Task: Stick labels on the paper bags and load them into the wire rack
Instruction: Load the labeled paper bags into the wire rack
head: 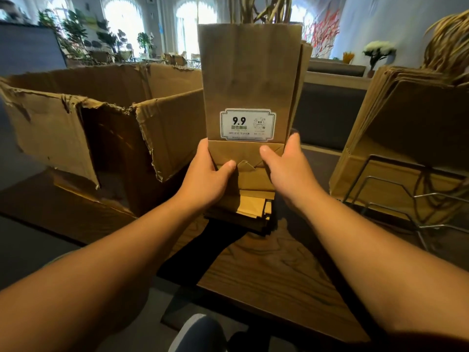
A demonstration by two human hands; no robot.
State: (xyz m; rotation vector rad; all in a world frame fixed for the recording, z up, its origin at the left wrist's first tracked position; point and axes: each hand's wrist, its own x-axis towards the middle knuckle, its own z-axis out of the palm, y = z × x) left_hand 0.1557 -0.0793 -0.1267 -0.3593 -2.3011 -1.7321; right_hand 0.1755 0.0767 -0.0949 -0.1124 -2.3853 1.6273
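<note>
A stack of flat brown paper bags (248, 72) stands upright in front of me, lifted above the wooden table (274, 270). The front bag bears a white label (248, 124) printed "9.9". My left hand (206, 174) grips the stack's lower left edge, thumb across the folded bottom. My right hand (286, 168) grips the lower right edge the same way. At the right, a wire rack (416, 199) holds several more brown bags (411, 123) leaning upright.
A large torn cardboard box (101, 128) stands open on the left, close to the bags. Dried branches and plants rise behind. A white-flowered plant (378, 50) sits on a far counter. A shoe (198, 334) shows below the table edge.
</note>
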